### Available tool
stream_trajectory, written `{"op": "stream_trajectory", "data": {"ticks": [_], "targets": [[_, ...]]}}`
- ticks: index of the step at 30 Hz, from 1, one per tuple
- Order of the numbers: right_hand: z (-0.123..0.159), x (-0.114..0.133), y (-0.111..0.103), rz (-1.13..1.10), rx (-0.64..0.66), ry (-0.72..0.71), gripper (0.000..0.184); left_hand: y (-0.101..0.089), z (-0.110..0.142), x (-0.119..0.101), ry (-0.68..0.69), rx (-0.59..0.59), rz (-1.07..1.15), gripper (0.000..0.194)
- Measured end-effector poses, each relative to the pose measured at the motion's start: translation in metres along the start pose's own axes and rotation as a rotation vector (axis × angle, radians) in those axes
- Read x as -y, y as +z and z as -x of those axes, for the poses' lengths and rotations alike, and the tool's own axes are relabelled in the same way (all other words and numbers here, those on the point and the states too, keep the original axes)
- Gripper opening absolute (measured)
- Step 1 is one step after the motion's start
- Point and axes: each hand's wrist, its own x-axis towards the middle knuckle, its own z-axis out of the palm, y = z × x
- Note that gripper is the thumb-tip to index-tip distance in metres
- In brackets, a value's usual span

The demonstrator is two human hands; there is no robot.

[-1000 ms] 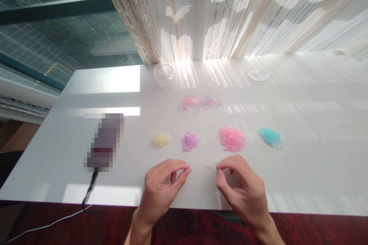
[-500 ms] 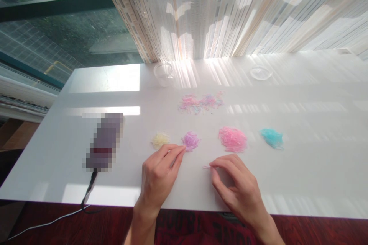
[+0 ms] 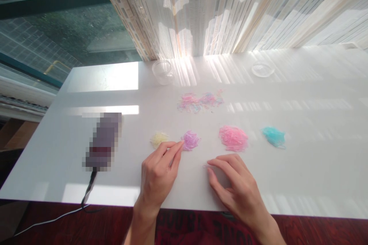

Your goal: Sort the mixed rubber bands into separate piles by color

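The fingertips of my left hand (image 3: 159, 170) are pinched together at the left edge of a purple pile (image 3: 190, 140) of thin pieces that look like small rubber bands. Whatever the pinch holds is too small to make out. A yellow pile (image 3: 160, 138) lies just beyond its knuckles, partly hidden. My right hand (image 3: 235, 183) is curled low over the table, thumb and index finger close around a thin pinkish rubber band (image 3: 205, 166) that pokes out to the left. Beyond this hand lies a larger pink pile (image 3: 233, 138), with a turquoise pile (image 3: 274, 137) to its right.
A mixed-colour heap (image 3: 199, 102) spreads across the white table (image 3: 316, 160) farther back. Behind it stand a clear cup (image 3: 162, 72) and a clear round lid (image 3: 262, 70) near the curtain (image 3: 195, 15). A blurred-out device (image 3: 105, 141) with a cable (image 3: 91, 185) lies left.
My left fingertips have shifted slightly up and left along the purple pile. My right fingertips have moved a little left, covering more of the pinkish band. The piles look unchanged.
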Motion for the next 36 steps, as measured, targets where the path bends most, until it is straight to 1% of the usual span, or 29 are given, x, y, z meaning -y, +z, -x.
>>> {"op": "stream_trajectory", "data": {"ticks": [3, 5, 8, 11, 13, 17, 23, 27, 31, 33, 36], "targets": [[0.004, 0.001, -0.001, 0.032, 0.031, 0.031, 0.02, -0.003, 0.004, -0.002, -0.003, -0.021, 0.002, 0.021], [0.006, 0.002, -0.002, 0.051, 0.033, 0.034, 0.016, -0.006, 0.007, -0.006, -0.006, -0.008, 0.026, 0.022], [0.005, 0.004, -0.001, 0.067, 0.029, 0.016, 0.013, -0.007, 0.013, -0.014, 0.008, 0.064, 0.08, 0.02], [0.002, 0.006, 0.0, 0.083, 0.052, 0.0, 0.013, -0.005, 0.017, -0.022, 0.035, 0.151, 0.13, 0.018], [0.001, 0.005, 0.0, 0.082, 0.058, -0.015, 0.014, -0.003, 0.019, -0.025, 0.051, 0.179, 0.154, 0.018], [0.001, 0.004, 0.001, 0.023, 0.055, -0.024, 0.017, 0.0, 0.019, -0.025, 0.058, 0.195, 0.243, 0.016], [0.0, 0.007, -0.003, -0.081, 0.071, -0.051, 0.019, 0.0, 0.019, -0.022, 0.028, 0.212, 0.357, 0.012], [0.0, 0.006, -0.004, -0.105, 0.077, -0.041, 0.019, -0.001, 0.02, -0.023, 0.018, 0.213, 0.403, 0.01], [0.003, 0.003, -0.003, -0.112, 0.079, -0.024, 0.019, 0.0, 0.021, -0.022, -0.019, 0.2, 0.45, 0.009], [0.004, 0.002, -0.003, -0.109, 0.072, -0.033, 0.02, 0.001, 0.021, -0.022, -0.039, 0.203, 0.466, 0.01], [0.004, 0.001, -0.004, -0.115, 0.061, -0.053, 0.018, 0.001, 0.021, -0.021, -0.049, 0.209, 0.468, 0.01]]}}
